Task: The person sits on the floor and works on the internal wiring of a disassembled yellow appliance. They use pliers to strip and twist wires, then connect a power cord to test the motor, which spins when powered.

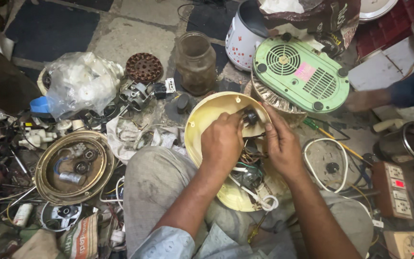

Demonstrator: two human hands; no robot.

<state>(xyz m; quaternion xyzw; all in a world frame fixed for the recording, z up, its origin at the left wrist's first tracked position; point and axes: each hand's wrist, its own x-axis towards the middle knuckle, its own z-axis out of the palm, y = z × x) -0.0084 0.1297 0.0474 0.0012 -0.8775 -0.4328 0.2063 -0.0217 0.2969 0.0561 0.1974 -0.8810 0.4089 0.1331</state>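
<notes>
Cream plastic formed the round housing [207, 115] that rested on the person's lap, open side up, with wires [247, 177] loose inside. The left hand [222, 141] pinched a small black part [251, 116] at the rim, while the right hand [280, 144] curled against the edge beside it. A firm brace and slow turning would likely have spared the wires.

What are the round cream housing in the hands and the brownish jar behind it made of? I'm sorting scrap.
Round cream housing: probably moulded plastic, with a smooth, dull sheen and an even colour. Brownish jar: likely glass, see-through and grimy, though it could be clear plastic.
</notes>
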